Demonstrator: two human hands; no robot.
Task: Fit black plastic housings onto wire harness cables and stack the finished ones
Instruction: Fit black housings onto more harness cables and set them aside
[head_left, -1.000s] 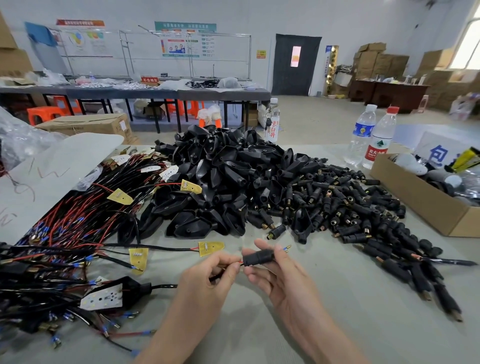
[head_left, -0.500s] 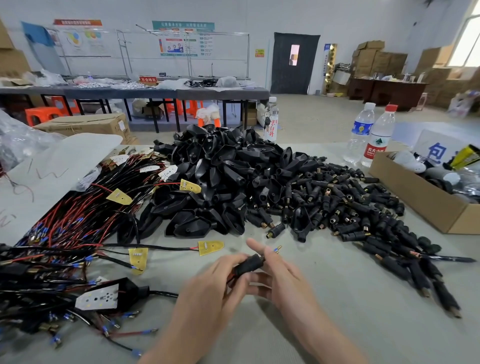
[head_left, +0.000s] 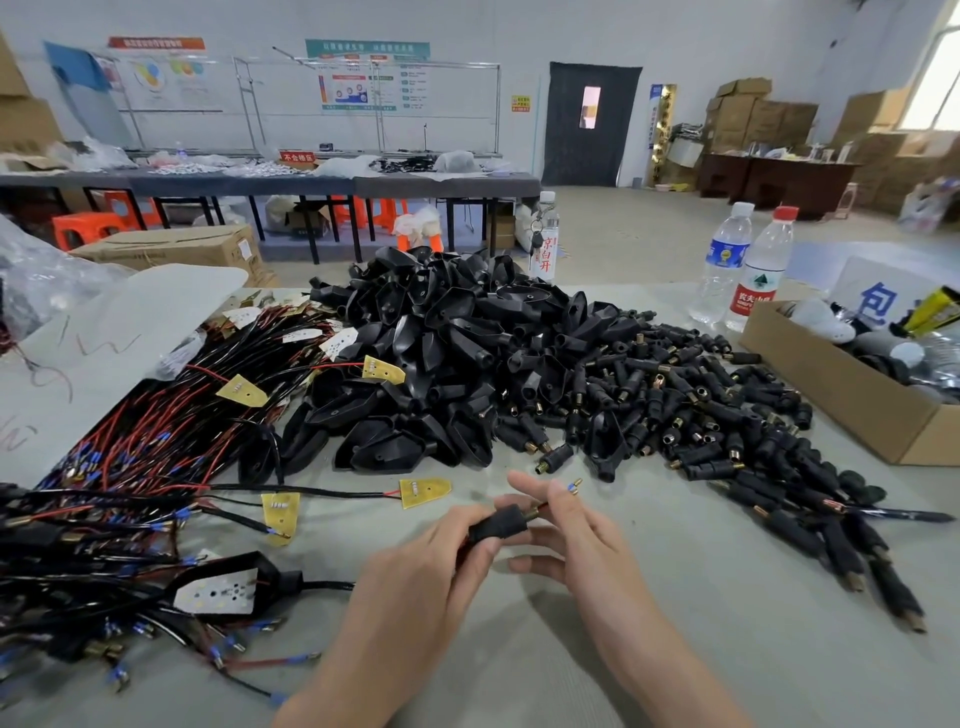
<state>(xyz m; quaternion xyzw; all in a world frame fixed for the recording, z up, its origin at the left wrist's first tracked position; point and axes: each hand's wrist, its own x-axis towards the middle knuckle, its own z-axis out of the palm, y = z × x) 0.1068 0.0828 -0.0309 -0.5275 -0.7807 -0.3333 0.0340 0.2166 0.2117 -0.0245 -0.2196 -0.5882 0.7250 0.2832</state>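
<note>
Between the two grips, just above the table (head_left: 691, 639), a small black housing (head_left: 497, 524) is held. It is clasped by thumb and fingers of the left grip (head_left: 415, 577). The red wire (head_left: 543, 505) emerging from its brass end is pinched by the right grip (head_left: 587, 540), with a blue-sleeved terminal (head_left: 573, 487) projecting past the fingers. Beyond the grips, black shells (head_left: 457, 353) are heaped. Left of the left grip, wire harnesses (head_left: 156, 441) are spread, with one fitted harness (head_left: 228, 590) nearest.
</note>
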